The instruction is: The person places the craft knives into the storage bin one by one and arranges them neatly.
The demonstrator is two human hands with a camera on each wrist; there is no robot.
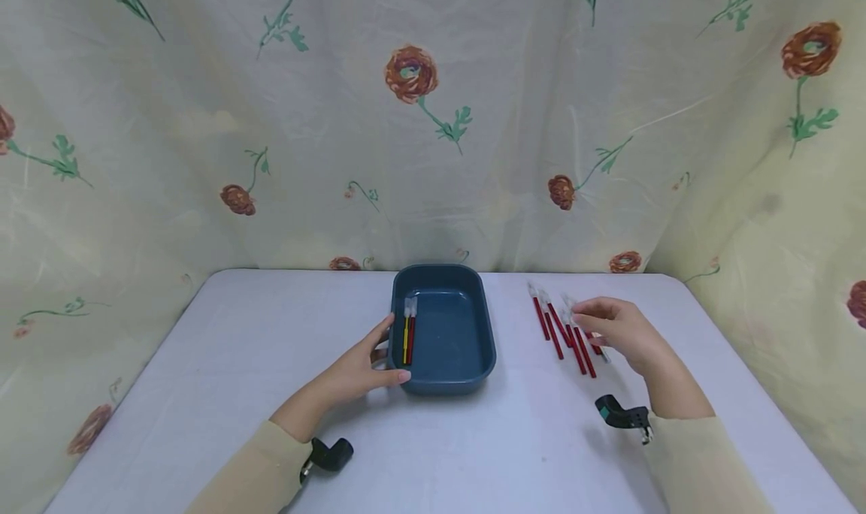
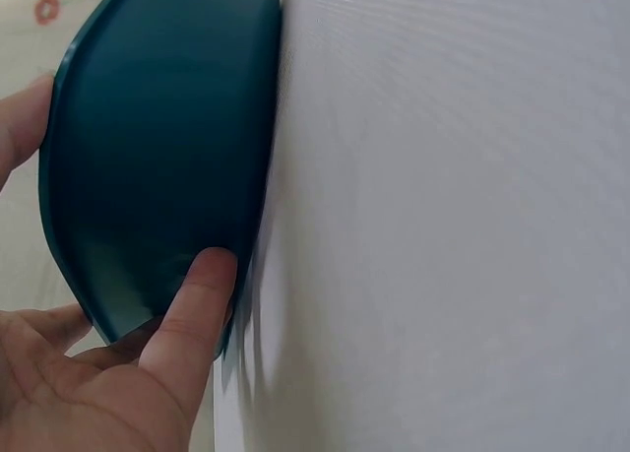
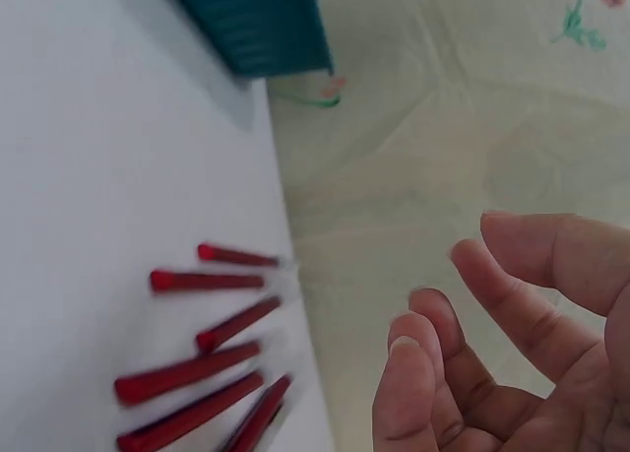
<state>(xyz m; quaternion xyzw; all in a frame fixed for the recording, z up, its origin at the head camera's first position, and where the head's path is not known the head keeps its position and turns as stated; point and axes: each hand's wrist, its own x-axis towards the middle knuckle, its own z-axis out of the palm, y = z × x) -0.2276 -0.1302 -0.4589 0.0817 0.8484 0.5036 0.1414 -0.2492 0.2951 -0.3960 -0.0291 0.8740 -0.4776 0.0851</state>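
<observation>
We saw the left hand [image 1: 358, 367] beside the left side of a blue basin [image 1: 453, 334], its thumb and fingers spread apart; the thumb lay straight against the outer wall near the front corner, and a finger touched the rim farther back. The basin stood upright on the white table [image 1: 473, 454]. Inside it, near the left wall, we could see a yellow pen [image 1: 406, 340] and a red pen [image 1: 412, 338] lying side by side, their clear ends toward the back. To the right of the basin, and apart from it, several loose red pens [image 1: 552, 330] lay in a bunch, also with clear ends pointing back. Over the right part of that bunch we found the right hand [image 1: 625, 330], its fingers loosely bent with a gap between the tips; in the right wrist view we saw nothing held there. From each pale sleeve [image 1: 260, 465] a black camera mount [image 1: 331, 455] stuck out at the wrist. Behind the table we saw a flowered curtain [image 1: 325, 123].
</observation>
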